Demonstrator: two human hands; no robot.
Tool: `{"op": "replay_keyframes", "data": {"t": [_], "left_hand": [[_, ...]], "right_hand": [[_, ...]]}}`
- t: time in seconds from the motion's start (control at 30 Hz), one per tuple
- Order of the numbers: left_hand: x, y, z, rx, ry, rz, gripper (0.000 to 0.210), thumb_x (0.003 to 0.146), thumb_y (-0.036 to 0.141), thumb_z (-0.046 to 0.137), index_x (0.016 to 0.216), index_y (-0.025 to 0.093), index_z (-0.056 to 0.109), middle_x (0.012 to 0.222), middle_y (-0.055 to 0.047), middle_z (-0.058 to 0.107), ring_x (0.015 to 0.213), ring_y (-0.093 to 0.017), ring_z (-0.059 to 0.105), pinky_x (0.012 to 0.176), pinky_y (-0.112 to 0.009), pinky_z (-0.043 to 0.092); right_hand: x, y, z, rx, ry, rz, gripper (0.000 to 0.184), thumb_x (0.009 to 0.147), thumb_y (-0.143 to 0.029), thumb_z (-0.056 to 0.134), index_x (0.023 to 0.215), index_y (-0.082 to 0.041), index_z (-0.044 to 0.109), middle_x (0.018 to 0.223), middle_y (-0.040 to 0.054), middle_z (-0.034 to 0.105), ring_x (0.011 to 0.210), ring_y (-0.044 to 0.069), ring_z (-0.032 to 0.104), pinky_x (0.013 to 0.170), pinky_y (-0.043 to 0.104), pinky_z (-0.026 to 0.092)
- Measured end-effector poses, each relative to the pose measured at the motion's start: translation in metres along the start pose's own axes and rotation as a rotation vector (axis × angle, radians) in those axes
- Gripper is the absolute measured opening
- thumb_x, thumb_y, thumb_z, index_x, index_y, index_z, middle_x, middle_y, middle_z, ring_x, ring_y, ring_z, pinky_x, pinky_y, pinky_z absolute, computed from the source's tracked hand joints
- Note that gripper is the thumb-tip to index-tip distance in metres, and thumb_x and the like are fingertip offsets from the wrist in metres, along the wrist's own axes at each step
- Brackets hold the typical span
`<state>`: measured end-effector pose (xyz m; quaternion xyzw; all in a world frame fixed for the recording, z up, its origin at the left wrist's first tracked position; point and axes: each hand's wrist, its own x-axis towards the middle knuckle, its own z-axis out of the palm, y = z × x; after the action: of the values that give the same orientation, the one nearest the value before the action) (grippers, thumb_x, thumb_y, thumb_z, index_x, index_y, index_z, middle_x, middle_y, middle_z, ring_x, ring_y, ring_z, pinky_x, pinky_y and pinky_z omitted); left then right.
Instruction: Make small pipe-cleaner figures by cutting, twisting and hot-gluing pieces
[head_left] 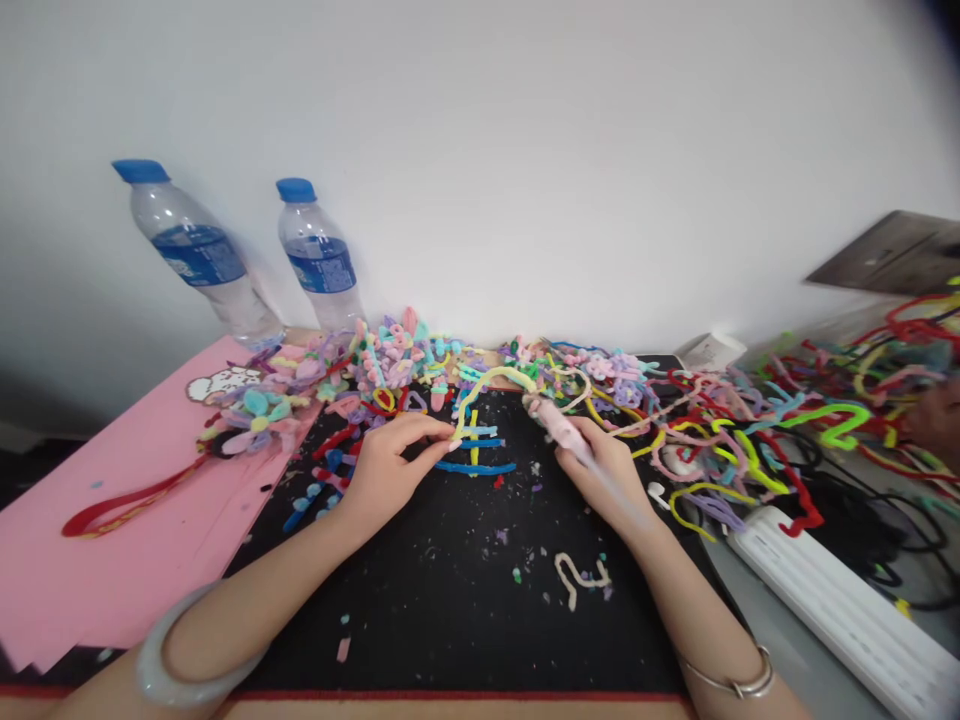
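Note:
My left hand (396, 462) is closed in a pinch on the lower end of a pale yellow pipe cleaner (487, 376), which arches up and over to the right. My right hand (604, 470) grips a pale pink glue gun (559, 424), its nozzle close to the pipe cleaner's far end; whether they touch I cannot tell. A translucent stick trails from the gun's back. Beside my left fingertips, a dark blue pipe cleaner piece (480, 468) and shorter blue ones lie across a yellow upright strip (474, 455) on the black mat (450, 620).
Fuzzy pipe cleaner flowers (390, 355) pile along the wall. Two water bottles (319, 255) stand at back left beside pink sheets (150, 500). Tangled pipe cleaners (720, 430), a white power strip (832, 610) and black cables crowd the right. A bent cream piece (570, 580) lies in front.

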<state>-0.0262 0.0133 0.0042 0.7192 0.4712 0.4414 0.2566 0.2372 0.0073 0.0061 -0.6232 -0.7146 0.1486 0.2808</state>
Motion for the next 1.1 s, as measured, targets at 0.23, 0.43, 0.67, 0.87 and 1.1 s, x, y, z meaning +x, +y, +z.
{"op": "replay_keyframes", "data": {"t": [0.23,0.43,0.67,0.87,1.1], "left_hand": [[-0.001,-0.002,0.0,0.025,0.002,0.024,0.007,0.08,0.021,0.061,0.081,0.018,0.067,0.085,-0.004,0.069,0.081,-0.017,0.063,0.076,-0.027,0.05],[-0.001,0.0,0.0,0.013,-0.01,0.086,0.006,0.079,0.019,0.062,0.081,0.017,0.067,0.082,-0.004,0.069,0.078,-0.016,0.063,0.073,-0.026,0.051],[-0.002,-0.001,0.002,-0.037,-0.075,0.225,0.005,0.076,0.012,0.066,0.079,0.015,0.068,0.078,-0.004,0.068,0.074,-0.014,0.063,0.071,-0.023,0.049],[-0.003,-0.002,0.002,-0.054,-0.134,0.259,0.006,0.077,0.012,0.064,0.08,0.016,0.068,0.078,-0.003,0.068,0.075,-0.013,0.062,0.072,-0.023,0.048],[-0.003,-0.001,0.001,-0.065,-0.149,0.255,0.007,0.078,0.011,0.063,0.081,0.016,0.068,0.079,-0.004,0.068,0.075,-0.013,0.062,0.072,-0.024,0.049]], "right_hand": [[-0.008,0.008,-0.005,0.321,0.138,0.213,0.027,0.073,-0.043,0.06,0.067,-0.017,0.059,0.05,-0.0004,0.053,0.047,0.015,0.047,0.045,0.025,0.036],[-0.012,0.012,0.002,0.803,-0.121,0.212,0.028,0.076,-0.044,0.062,0.073,-0.018,0.052,0.049,-0.0038,0.049,0.042,0.01,0.041,0.04,0.022,0.031],[-0.018,0.001,0.004,0.948,-0.339,0.231,0.039,0.071,-0.05,0.066,0.084,-0.018,0.05,0.05,-0.0054,0.047,0.039,0.008,0.039,0.037,0.02,0.028],[-0.019,-0.006,0.004,0.883,-0.434,0.206,0.042,0.071,-0.056,0.062,0.076,-0.016,0.051,0.047,-0.0063,0.042,0.036,0.006,0.035,0.036,0.019,0.025],[-0.018,-0.004,0.006,0.87,-0.455,0.198,0.041,0.073,-0.056,0.06,0.075,-0.015,0.053,0.046,-0.0066,0.041,0.036,0.005,0.034,0.035,0.018,0.024]]}}
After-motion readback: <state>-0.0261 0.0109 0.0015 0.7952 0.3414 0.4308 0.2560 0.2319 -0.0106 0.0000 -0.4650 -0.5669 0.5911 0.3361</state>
